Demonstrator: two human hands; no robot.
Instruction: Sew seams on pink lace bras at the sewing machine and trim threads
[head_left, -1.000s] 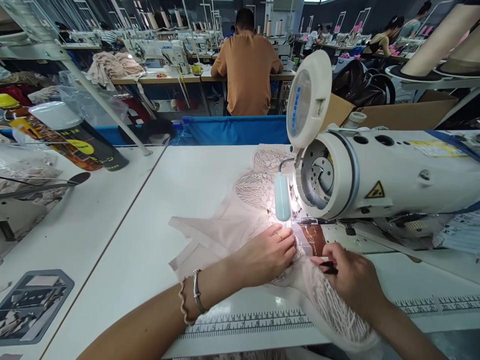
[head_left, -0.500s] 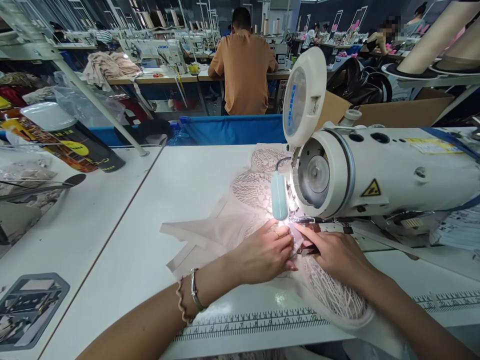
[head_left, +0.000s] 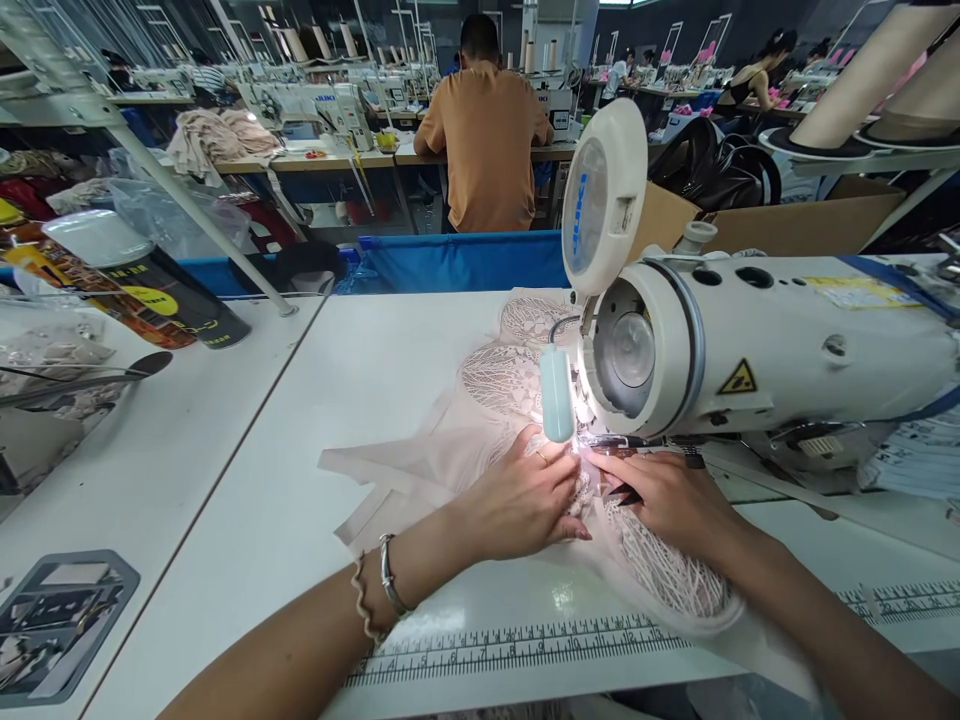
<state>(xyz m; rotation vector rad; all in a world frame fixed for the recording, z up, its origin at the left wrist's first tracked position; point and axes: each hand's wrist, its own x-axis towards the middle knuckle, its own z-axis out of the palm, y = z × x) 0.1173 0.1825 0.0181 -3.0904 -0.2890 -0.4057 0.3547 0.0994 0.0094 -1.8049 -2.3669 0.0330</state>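
Note:
Pale pink lace fabric point(head_left: 499, 378) lies on the white table and runs under the head of a sewing machine point(head_left: 750, 340). My left hand point(head_left: 521, 500) rests on the lace left of the needle area, fingers stretched out and thumb apart. On the other side, my right hand point(head_left: 675, 500) points its index finger onto the lit fabric. Its other fingers are curled around small dark thread snips point(head_left: 626, 494), whose pointed blades stick out toward the left. A pale green lamp point(head_left: 556, 395) shines on the spot between both hands. The needle itself is hidden.
A ruler strip point(head_left: 525, 648) runs along the table's front edge. Spray cans point(head_left: 176, 295) lean at the left beside a slanted pole point(head_left: 202, 220). Thread cones point(head_left: 847, 75) stand at upper right. A person in a brown shirt point(head_left: 484, 140) sits ahead, facing away.
My left hand's fingers have flattened and spread a little on the lace. The lace panel near my right hand has shifted slightly up. My right hand stays by the needle area.

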